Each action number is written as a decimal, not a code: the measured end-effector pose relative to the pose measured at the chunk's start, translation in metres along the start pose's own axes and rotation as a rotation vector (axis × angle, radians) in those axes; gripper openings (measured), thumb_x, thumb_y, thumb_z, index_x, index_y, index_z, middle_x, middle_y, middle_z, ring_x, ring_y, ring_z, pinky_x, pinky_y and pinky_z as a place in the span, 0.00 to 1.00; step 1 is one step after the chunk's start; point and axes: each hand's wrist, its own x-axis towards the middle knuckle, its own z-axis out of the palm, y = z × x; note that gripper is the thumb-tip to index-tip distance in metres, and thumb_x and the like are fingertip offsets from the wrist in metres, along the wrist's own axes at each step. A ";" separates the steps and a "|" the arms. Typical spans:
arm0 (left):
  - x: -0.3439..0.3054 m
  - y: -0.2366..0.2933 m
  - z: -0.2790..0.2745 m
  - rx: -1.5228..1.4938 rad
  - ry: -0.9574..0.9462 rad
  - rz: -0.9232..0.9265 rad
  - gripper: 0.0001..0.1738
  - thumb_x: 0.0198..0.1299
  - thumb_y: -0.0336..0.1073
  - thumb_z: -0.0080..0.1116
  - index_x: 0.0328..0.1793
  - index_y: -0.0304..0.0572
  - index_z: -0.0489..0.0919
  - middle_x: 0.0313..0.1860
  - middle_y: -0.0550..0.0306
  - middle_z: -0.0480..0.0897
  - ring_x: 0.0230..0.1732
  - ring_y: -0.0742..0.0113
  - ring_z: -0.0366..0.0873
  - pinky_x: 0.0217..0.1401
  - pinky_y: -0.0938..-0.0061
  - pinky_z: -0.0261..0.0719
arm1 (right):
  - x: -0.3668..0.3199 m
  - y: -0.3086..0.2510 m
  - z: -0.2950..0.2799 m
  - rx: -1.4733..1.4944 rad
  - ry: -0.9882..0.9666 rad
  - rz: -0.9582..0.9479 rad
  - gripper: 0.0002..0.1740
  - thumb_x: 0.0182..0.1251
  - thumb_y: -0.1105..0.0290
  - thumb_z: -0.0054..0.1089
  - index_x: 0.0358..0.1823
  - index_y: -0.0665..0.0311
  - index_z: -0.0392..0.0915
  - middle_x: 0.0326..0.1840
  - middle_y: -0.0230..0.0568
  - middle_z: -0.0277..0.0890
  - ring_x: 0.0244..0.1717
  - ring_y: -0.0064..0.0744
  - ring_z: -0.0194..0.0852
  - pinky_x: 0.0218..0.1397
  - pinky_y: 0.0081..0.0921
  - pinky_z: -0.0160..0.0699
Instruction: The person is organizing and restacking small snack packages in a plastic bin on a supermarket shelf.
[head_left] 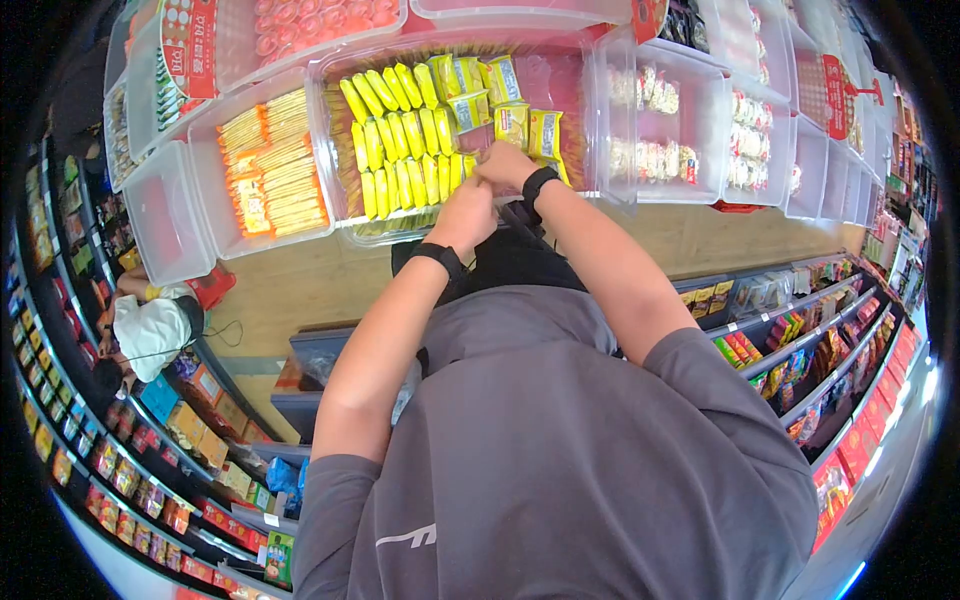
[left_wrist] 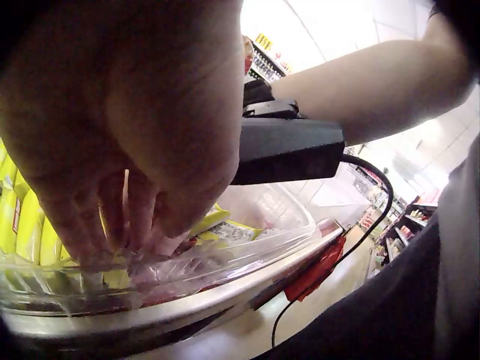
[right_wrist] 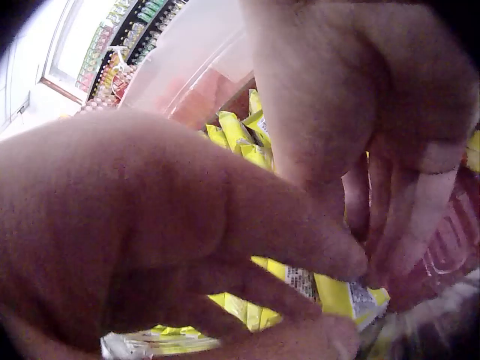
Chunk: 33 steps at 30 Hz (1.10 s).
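Observation:
A clear plastic bin (head_left: 330, 150) holds yellow packets (head_left: 400, 135). On its left they stand on edge in close rows; on its right several lie loose, labels showing. My left hand (head_left: 468, 212) reaches over the near rim, fingers bent, and pinches a small yellow packet (right_wrist: 349, 296) with a white label. Right beside it, my right hand (head_left: 507, 165) points fingers down at the same spot by the front row. The fingertips of both hands come together there, and I cannot tell whether the right one grips the packet too. Each wrist wears a black band.
Left of the bin, another tub (head_left: 200, 190) holds orange-wrapped sticks (head_left: 280, 165). White-wrapped sweets (head_left: 650, 160) fill tubs on the right. A person in white (head_left: 155, 335) crouches by the shelves at left. Snack shelves (head_left: 800, 340) stand behind me on the right.

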 end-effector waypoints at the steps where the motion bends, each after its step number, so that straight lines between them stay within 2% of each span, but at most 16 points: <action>1: 0.000 -0.001 0.001 0.028 -0.026 -0.017 0.15 0.51 0.25 0.59 0.46 0.26 0.83 0.44 0.32 0.83 0.45 0.35 0.84 0.54 0.49 0.83 | 0.001 0.000 0.000 -0.034 -0.006 -0.012 0.21 0.58 0.53 0.61 0.30 0.67 0.86 0.30 0.56 0.84 0.32 0.56 0.83 0.41 0.44 0.81; 4: 0.005 -0.001 -0.003 0.076 -0.076 -0.031 0.15 0.52 0.25 0.57 0.46 0.30 0.84 0.44 0.35 0.84 0.45 0.36 0.84 0.53 0.50 0.83 | 0.004 0.003 -0.010 -0.027 -0.147 -0.035 0.20 0.58 0.54 0.61 0.31 0.67 0.87 0.30 0.54 0.85 0.32 0.52 0.84 0.41 0.42 0.81; 7: 0.004 -0.001 -0.007 0.072 -0.080 0.013 0.14 0.55 0.26 0.55 0.48 0.34 0.84 0.45 0.37 0.84 0.46 0.37 0.84 0.53 0.50 0.83 | -0.006 0.004 -0.010 0.131 -0.162 0.046 0.20 0.61 0.55 0.60 0.36 0.66 0.88 0.32 0.53 0.86 0.33 0.47 0.84 0.42 0.39 0.81; 10: 0.006 -0.011 0.002 0.115 -0.061 0.033 0.14 0.56 0.26 0.55 0.47 0.38 0.85 0.46 0.40 0.85 0.45 0.39 0.84 0.51 0.51 0.84 | -0.011 0.003 -0.011 0.173 -0.182 0.041 0.21 0.64 0.55 0.59 0.40 0.68 0.87 0.35 0.50 0.87 0.36 0.41 0.85 0.44 0.38 0.81; 13: 0.008 -0.012 0.008 0.176 -0.050 0.029 0.13 0.55 0.28 0.56 0.46 0.39 0.85 0.45 0.43 0.85 0.46 0.40 0.84 0.50 0.51 0.85 | -0.024 -0.003 -0.021 0.482 -0.277 0.177 0.21 0.67 0.57 0.57 0.44 0.69 0.87 0.36 0.50 0.87 0.38 0.35 0.85 0.45 0.36 0.82; 16: 0.010 -0.007 0.009 0.273 -0.090 0.019 0.12 0.55 0.29 0.57 0.44 0.38 0.85 0.43 0.44 0.85 0.47 0.41 0.84 0.49 0.51 0.85 | -0.045 -0.011 -0.046 0.449 -0.127 0.110 0.20 0.69 0.58 0.56 0.45 0.69 0.86 0.36 0.49 0.87 0.38 0.28 0.84 0.44 0.32 0.83; 19: 0.015 0.000 0.003 0.323 -0.149 0.002 0.11 0.54 0.31 0.58 0.42 0.36 0.85 0.43 0.44 0.85 0.47 0.42 0.84 0.48 0.51 0.86 | -0.050 0.000 -0.060 0.461 0.112 0.267 0.16 0.64 0.62 0.56 0.38 0.69 0.86 0.36 0.56 0.87 0.36 0.44 0.88 0.43 0.40 0.86; 22: 0.018 0.005 -0.002 0.319 -0.178 -0.014 0.11 0.54 0.32 0.58 0.40 0.34 0.84 0.43 0.41 0.85 0.47 0.42 0.85 0.48 0.51 0.86 | -0.061 0.015 -0.068 0.285 0.341 0.252 0.17 0.65 0.61 0.56 0.41 0.67 0.86 0.41 0.62 0.86 0.44 0.55 0.87 0.50 0.46 0.84; 23: 0.021 0.007 -0.003 0.311 -0.185 -0.024 0.10 0.54 0.32 0.58 0.40 0.34 0.84 0.43 0.41 0.85 0.47 0.42 0.85 0.48 0.51 0.86 | -0.068 0.018 -0.069 0.178 0.418 0.205 0.16 0.65 0.62 0.57 0.42 0.67 0.86 0.41 0.65 0.84 0.49 0.61 0.84 0.56 0.51 0.81; 26: 0.029 0.010 -0.002 0.277 -0.176 -0.003 0.10 0.55 0.32 0.58 0.40 0.34 0.84 0.43 0.39 0.85 0.47 0.40 0.85 0.48 0.49 0.85 | -0.078 0.016 -0.067 0.031 0.492 0.189 0.14 0.64 0.65 0.57 0.42 0.68 0.85 0.42 0.66 0.84 0.49 0.60 0.84 0.56 0.51 0.82; 27: 0.031 0.010 0.001 0.262 -0.171 0.012 0.10 0.55 0.31 0.57 0.40 0.33 0.84 0.43 0.38 0.85 0.46 0.40 0.85 0.48 0.49 0.85 | -0.081 0.015 -0.064 -0.042 0.532 0.154 0.16 0.62 0.68 0.59 0.47 0.70 0.81 0.47 0.69 0.81 0.50 0.65 0.82 0.55 0.53 0.82; 30: 0.041 0.017 0.010 0.207 -0.153 0.011 0.10 0.55 0.31 0.58 0.40 0.33 0.83 0.42 0.37 0.84 0.45 0.37 0.84 0.49 0.49 0.85 | -0.094 -0.010 -0.066 -0.079 0.624 0.199 0.22 0.61 0.68 0.61 0.55 0.72 0.74 0.52 0.70 0.77 0.49 0.69 0.81 0.55 0.54 0.83; 33: 0.051 0.024 0.013 0.034 -0.069 0.100 0.12 0.57 0.32 0.59 0.43 0.30 0.82 0.42 0.34 0.84 0.45 0.34 0.84 0.50 0.48 0.83 | -0.089 -0.006 -0.065 -0.075 0.542 0.241 0.26 0.61 0.67 0.63 0.58 0.73 0.68 0.54 0.70 0.75 0.51 0.71 0.80 0.55 0.54 0.83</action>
